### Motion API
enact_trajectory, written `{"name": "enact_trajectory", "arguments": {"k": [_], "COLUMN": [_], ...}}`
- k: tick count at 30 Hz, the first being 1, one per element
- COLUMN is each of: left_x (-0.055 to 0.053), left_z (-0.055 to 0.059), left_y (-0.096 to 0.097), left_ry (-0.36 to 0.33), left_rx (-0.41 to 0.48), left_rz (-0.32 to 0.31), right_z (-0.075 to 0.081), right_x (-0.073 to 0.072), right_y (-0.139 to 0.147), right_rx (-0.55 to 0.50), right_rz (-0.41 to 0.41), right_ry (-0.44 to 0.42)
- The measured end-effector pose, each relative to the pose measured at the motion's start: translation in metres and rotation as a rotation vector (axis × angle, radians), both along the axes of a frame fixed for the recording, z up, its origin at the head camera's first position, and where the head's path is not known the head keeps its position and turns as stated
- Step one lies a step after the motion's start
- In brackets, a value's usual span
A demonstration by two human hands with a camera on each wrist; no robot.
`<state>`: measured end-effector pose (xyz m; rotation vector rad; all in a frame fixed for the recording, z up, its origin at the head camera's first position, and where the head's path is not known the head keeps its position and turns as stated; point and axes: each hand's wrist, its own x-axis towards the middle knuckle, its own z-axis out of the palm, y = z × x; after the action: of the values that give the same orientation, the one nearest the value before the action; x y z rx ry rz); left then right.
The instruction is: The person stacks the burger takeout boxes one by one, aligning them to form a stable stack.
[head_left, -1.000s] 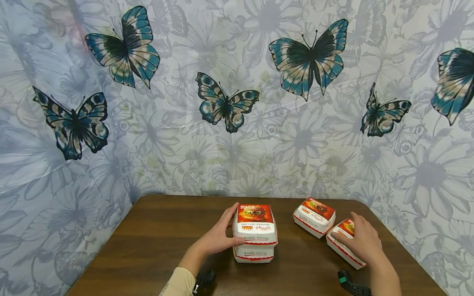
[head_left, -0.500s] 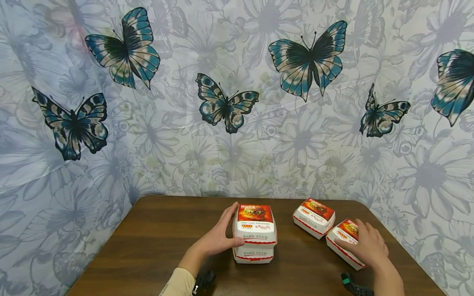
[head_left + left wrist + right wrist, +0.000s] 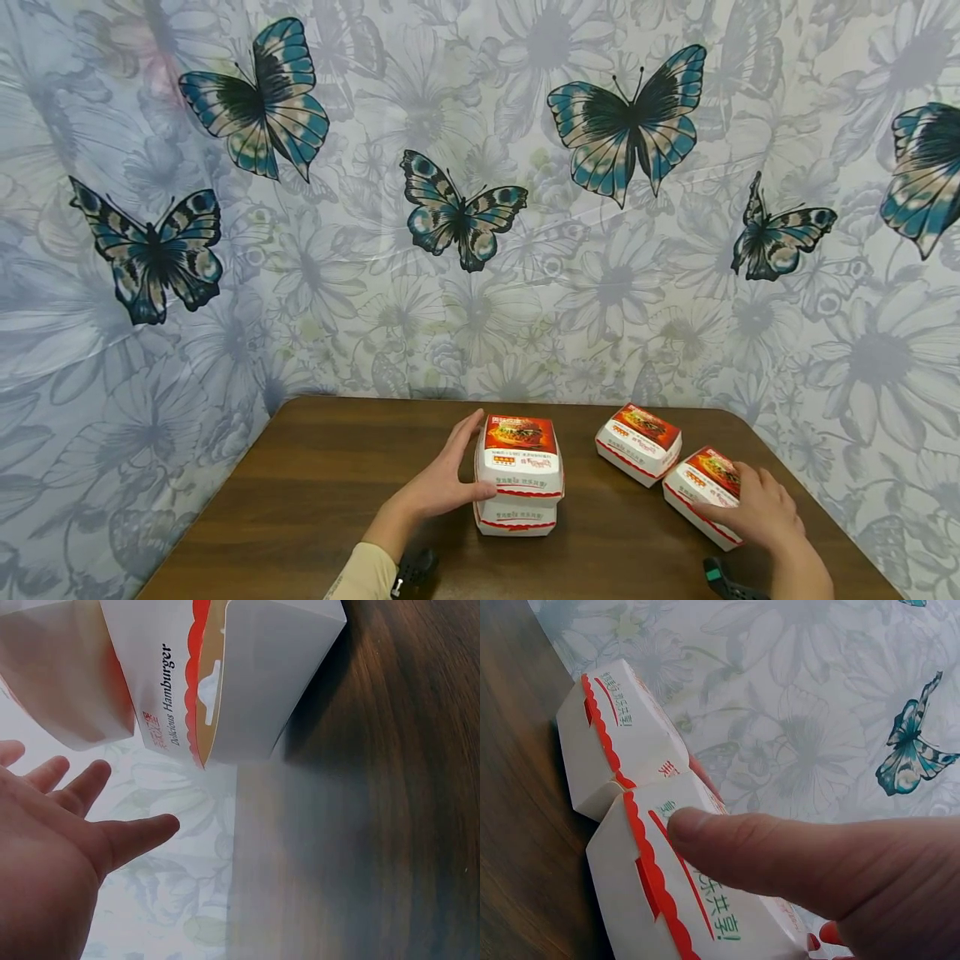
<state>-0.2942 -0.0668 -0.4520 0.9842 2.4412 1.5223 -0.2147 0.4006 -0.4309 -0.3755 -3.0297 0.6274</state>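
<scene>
Two hamburger boxes stand stacked at the table's middle, an upper box (image 3: 521,477) on a lower box (image 3: 516,521). My left hand (image 3: 433,485) is beside the stack's left side, thumb and fingers spread; the left wrist view shows a gap between its fingertips (image 3: 169,824) and the boxes. To the right, my right hand (image 3: 765,510) is at the right end of a nearer box (image 3: 693,500), with its straight thumb (image 3: 742,844) across the box's front face. That box's burger picture shows. Another box (image 3: 637,450) sits just behind it, corners close together.
The brown wooden table (image 3: 322,467) ends at a floral wall covering (image 3: 480,333) with butterflies. Bare tabletop lies between the stack and the two right boxes. Black wrist devices sit below each hand, the left one (image 3: 414,571) by a cream sleeve (image 3: 363,575).
My right hand has shifted right and slightly nearer across the front right box, uncovering more of its top. The left hand and the boxes stay put, apart from slight camera movement.
</scene>
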Motion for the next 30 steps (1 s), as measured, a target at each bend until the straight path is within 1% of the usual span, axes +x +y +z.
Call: {"name": "enact_trajectory", "arguments": {"k": [5, 9, 19, 25, 30], "left_x": [0.0, 0.0, 0.0, 0.001, 0.002], "left_z": [0.0, 0.001, 0.002, 0.004, 0.004], "left_y": [0.0, 0.0, 0.0, 0.001, 0.001], "left_ry": [0.006, 0.001, 0.006, 0.012, 0.008], "left_rx": [-0.006, -0.005, -0.016, -0.019, -0.016], "left_rz": [0.006, 0.005, 0.006, 0.011, 0.01], "right_z": [-0.004, -0.006, -0.006, -0.002, 0.004], "right_x": [0.0, -0.001, 0.0, 0.001, 0.003], "right_y": [0.004, 0.006, 0.006, 0.005, 0.004], "right_rx": [0.005, -0.011, -0.104, -0.116, -0.107], "right_rz": [0.038, 0.048, 0.007, -0.017, -0.038], "right_ry": [0.026, 0.034, 0.002, -0.005, -0.008]}}
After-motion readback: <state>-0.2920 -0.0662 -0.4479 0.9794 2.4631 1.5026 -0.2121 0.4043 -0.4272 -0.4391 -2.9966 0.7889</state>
